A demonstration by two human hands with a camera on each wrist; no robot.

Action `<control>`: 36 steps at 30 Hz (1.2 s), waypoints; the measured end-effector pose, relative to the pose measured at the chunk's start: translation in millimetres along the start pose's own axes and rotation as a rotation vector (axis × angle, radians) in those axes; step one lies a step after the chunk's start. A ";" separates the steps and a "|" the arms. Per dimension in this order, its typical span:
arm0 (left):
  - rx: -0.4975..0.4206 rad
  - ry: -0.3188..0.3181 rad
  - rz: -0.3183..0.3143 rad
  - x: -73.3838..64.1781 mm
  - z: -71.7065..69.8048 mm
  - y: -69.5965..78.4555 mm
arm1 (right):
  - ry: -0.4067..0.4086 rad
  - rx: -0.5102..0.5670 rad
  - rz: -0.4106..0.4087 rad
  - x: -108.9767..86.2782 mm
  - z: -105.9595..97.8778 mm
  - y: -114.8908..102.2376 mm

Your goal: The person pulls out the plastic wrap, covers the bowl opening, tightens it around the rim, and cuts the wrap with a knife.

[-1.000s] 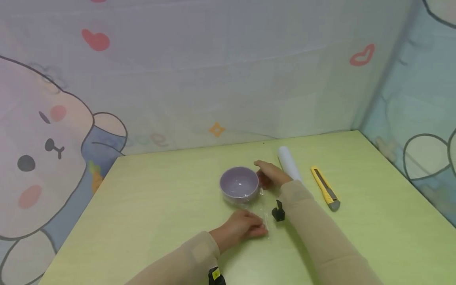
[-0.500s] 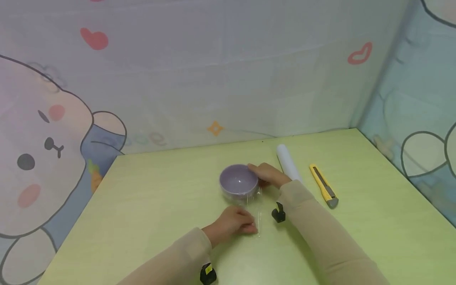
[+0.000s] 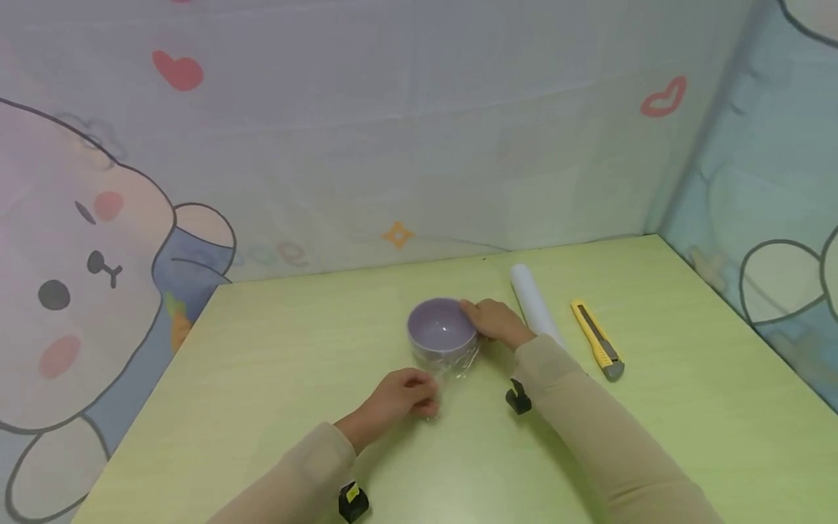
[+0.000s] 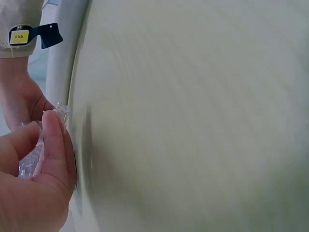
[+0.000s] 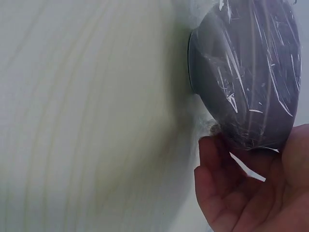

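A purple bowl (image 3: 442, 326) stands upright on the light yellow-green table. Clear plastic wrap (image 3: 460, 359) clings to its near side and, in the right wrist view, lies wrinkled over the bowl's outer wall (image 5: 251, 63). My right hand (image 3: 497, 322) grips the bowl at its right side, thumb near the rim and fingers lower down. To the near left of the bowl, my left hand (image 3: 396, 400) pinches a stretched end of the wrap between thumb and fingers. In the left wrist view, crumpled wrap (image 4: 30, 162) shows beside the fingers.
Behind my right forearm lies a white roll (image 3: 533, 300), its near end hidden by the sleeve. Further right is a yellow utility knife (image 3: 596, 339). A printed cloth backdrop (image 3: 419, 145) rises behind the table's far edge.
My left hand has moved left and slightly away from me, drawing the wrap toward the bowl's near side. My right hand has come onto the bowl's rim.
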State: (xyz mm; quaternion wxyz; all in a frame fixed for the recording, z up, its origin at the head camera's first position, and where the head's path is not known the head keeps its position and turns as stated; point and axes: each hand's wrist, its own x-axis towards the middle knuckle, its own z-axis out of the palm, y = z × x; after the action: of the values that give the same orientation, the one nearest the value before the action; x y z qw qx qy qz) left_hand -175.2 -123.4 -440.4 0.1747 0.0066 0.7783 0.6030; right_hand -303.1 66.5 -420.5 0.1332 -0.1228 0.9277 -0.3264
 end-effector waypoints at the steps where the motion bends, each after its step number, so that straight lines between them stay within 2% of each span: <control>1: 0.003 -0.005 -0.003 0.4 -0.8 0.4 | 0.004 -0.004 -0.001 0.0 -0.7 0.5; 5: 0.173 0.032 0.060 5.8 -7.0 1.9 | 0.009 -0.039 -0.005 -0.4 -3.4 1.1; 9: 0.456 0.142 0.156 14.9 -16.3 3.6 | 0.008 -0.085 -0.017 -1.8 -5.3 0.5; 13: 0.629 0.205 0.199 25.3 -22.1 6.2 | 0.017 -0.116 -0.028 -4.4 -6.4 -1.4; 18: 0.718 0.286 0.155 35.3 -25.6 13.5 | 0.021 -0.138 -0.057 -6.7 -7.6 -3.5; 22: 0.786 0.315 0.131 40.0 -28.3 18.1 | 0.016 -0.139 -0.064 -4.9 -5.6 -0.2; 27: 0.847 0.308 0.114 44.2 -31.1 19.9 | 0.028 -0.156 -0.066 -4.4 -3.5 3.2; 30: 0.895 0.285 0.130 46.0 -31.3 21.3 | 0.038 -0.179 -0.059 -5.8 -3.7 1.4; 36: 0.964 0.277 0.169 53.2 -31.4 18.1 | 0.040 -0.218 -0.039 -5.5 -1.7 -2.2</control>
State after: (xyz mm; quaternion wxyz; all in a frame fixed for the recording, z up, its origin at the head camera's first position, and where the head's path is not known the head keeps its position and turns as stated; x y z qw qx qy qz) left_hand -237.6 -136.1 -430.7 -0.0028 0.0695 0.9808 0.1824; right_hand -298.2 67.5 -416.9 0.0944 -0.1481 0.9575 -0.2287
